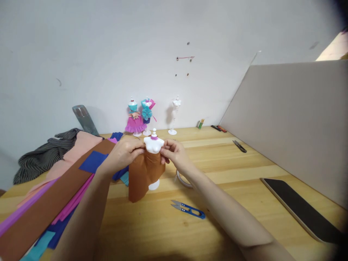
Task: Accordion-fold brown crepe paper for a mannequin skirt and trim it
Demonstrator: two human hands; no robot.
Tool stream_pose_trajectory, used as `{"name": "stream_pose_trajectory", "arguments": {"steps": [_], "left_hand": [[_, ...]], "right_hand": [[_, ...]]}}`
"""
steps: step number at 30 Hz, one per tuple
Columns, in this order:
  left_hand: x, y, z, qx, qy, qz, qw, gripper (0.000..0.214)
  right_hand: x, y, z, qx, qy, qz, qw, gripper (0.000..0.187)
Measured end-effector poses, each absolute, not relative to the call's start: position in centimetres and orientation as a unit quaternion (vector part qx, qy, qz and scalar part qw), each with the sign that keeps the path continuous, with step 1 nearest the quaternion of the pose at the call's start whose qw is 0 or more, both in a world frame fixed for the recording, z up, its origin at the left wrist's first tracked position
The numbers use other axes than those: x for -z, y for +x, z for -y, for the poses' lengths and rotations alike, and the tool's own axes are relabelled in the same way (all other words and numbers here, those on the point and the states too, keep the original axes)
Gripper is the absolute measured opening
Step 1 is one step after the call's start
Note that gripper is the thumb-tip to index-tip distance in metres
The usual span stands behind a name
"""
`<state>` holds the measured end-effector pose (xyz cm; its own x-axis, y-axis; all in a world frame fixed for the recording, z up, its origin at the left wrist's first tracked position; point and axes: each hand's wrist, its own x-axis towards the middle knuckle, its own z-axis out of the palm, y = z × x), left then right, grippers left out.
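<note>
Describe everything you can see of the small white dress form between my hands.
The small white dress form looks like smooth plastic: a bust with short shoulder stubs, a purplish-pink band around the neck and a rounded, stacked knob on top. It appears to stand upright on the wooden table, its round white base partly showing. Brown material covers it below the bust. Your left hand and right hand are at its sides; exact finger contact is unclear.

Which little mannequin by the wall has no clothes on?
The rightmost mannequin at the back: it is bare white, while the leftmost one and middle one are dressed.
</note>
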<state>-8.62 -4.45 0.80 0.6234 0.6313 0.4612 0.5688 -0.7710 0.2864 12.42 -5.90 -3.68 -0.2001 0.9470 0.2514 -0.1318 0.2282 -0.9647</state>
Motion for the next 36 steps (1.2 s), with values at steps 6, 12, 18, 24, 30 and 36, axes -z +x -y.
{"name": "stream_pose_trajectory", "arguments": {"steps": [6, 12, 18, 24, 30, 36], "left_hand": [[-1.0, -8.7, 4.4, -0.268, 0.9, -0.322, 0.123, 0.02], [-0.7, -8.5, 4.5, -0.268, 0.898, -0.333, 0.101, 0.02], [-0.6, -8.3, 4.6, -0.254, 0.905, -0.316, 0.128, 0.02], [-0.5, -8.3, 4.4, -0.25, 0.901, -0.327, 0.137, 0.019], [-0.8, -8.2, 4.5, -0.263, 0.901, -0.327, 0.111, 0.022], [-0.6, -8.6, 4.2, -0.269, 0.892, -0.35, 0.094, 0.019]], "right_hand": [[3.6, 12.5, 5.8, -0.499, -0.369, 0.601, 0.504, 0.017], [3.8, 12.2, 5.8, -0.494, -0.364, 0.607, 0.505, 0.017], [4.2, 12.1, 5.5, -0.484, -0.371, 0.595, 0.523, 0.017], [4.7, 11.8, 5.6, -0.461, -0.378, 0.572, 0.564, 0.018], [4.4, 12.1, 6.1, -0.462, -0.337, 0.634, 0.52, 0.009], [4.2, 12.0, 6.7, -0.321, -0.334, 0.731, 0.501, 0.015]]}}
